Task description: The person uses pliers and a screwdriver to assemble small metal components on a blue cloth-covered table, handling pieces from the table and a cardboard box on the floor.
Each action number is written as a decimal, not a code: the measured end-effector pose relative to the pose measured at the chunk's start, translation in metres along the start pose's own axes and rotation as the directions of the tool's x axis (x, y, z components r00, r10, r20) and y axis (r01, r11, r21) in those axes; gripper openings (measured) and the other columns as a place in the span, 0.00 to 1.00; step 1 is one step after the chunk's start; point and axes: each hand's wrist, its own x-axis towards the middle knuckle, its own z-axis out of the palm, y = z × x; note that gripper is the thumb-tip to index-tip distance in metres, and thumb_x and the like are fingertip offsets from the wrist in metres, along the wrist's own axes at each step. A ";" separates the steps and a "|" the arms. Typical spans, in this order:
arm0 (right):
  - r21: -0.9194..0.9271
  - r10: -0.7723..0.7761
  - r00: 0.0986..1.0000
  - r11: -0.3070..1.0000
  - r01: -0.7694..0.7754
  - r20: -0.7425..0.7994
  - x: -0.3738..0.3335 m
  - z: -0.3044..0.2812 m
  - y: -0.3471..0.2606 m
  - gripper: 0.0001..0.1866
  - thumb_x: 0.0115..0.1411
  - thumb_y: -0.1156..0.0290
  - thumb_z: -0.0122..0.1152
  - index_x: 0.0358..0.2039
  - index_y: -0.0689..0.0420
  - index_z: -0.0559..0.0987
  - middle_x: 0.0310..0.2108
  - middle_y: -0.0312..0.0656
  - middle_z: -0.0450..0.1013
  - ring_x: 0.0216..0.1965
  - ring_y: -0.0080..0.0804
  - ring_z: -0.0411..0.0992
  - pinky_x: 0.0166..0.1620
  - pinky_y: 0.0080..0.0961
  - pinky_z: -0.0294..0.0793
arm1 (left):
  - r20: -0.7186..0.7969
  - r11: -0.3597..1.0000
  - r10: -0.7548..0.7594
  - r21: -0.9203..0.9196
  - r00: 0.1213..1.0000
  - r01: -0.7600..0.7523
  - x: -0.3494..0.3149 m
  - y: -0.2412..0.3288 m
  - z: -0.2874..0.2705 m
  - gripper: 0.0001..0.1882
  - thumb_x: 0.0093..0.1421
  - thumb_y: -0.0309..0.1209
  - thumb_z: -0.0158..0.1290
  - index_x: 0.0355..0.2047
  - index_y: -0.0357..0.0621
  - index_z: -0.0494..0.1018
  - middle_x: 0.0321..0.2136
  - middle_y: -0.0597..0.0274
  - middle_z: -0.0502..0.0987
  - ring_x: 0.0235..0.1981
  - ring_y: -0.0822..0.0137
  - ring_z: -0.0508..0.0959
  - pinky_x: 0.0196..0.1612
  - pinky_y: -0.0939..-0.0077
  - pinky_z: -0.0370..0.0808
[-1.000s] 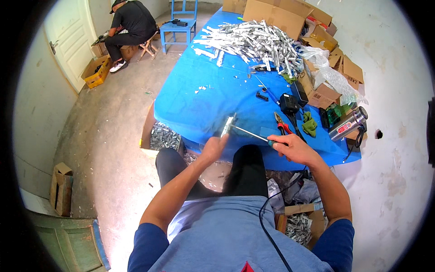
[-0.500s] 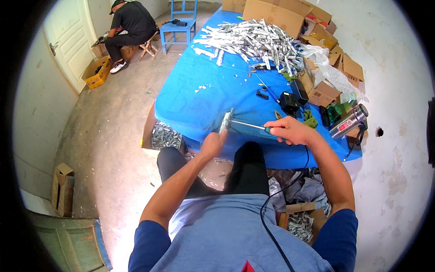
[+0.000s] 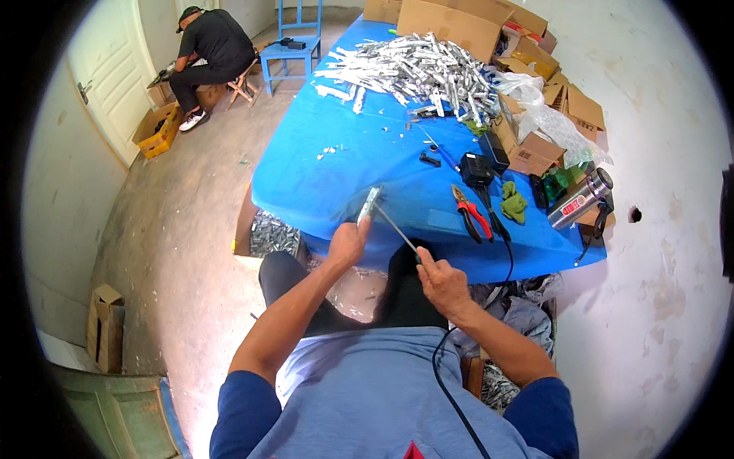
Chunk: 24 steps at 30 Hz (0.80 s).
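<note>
My left hand is closed around the lower end of a narrow silvery-white metal piece, which it holds tilted at the near edge of the blue-covered table. In my right hand is a screwdriver with a long thin shaft and a dark handle mostly hidden by the fingers. The shaft slants up and left, its tip at or close to the side of the metal piece; whether they touch I cannot tell. Red-handled pliers lie to the right of the screwdriver.
A large heap of similar metal pieces covers the table's far part. To the right are black power adapters, a green cloth, a steel flask and cardboard boxes. A box of small metal parts stands below left. Another person sits far left.
My right hand has moved down and left, so the screwdriver now slants instead of lying nearly level. The pliers have come into sight. My left hand has shifted slightly left and down with the metal piece.
</note>
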 end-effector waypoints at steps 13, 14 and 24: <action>0.623 0.182 0.716 0.381 -0.683 0.674 0.043 -0.058 0.040 0.19 0.66 0.62 0.54 0.56 0.52 0.74 0.24 0.33 0.70 0.17 0.14 0.63 0.20 0.13 0.61 | 0.174 0.907 -0.171 -0.357 0.970 0.224 -0.008 -0.001 -0.001 0.35 0.64 0.58 0.44 0.15 0.36 0.66 0.13 0.62 0.65 0.16 0.69 0.62 0.20 0.65 0.61; 0.626 0.179 0.710 0.361 -0.691 0.681 0.043 -0.056 0.039 0.19 0.66 0.62 0.53 0.56 0.52 0.74 0.24 0.33 0.70 0.17 0.14 0.63 0.19 0.13 0.61 | 0.197 0.898 -0.175 -0.369 0.965 0.238 -0.011 0.001 -0.007 0.35 0.63 0.59 0.44 0.14 0.39 0.66 0.13 0.65 0.64 0.15 0.70 0.62 0.19 0.67 0.60; 0.671 0.111 0.845 0.557 -0.489 0.523 0.033 -0.045 0.032 0.20 0.64 0.67 0.50 0.55 0.54 0.75 0.26 0.34 0.71 0.27 0.20 0.70 0.32 0.17 0.71 | 0.411 0.467 -0.266 -0.737 0.872 0.489 -0.014 0.001 -0.005 0.30 0.60 0.59 0.50 0.14 0.59 0.49 0.12 0.77 0.46 0.10 0.77 0.46 0.14 0.79 0.41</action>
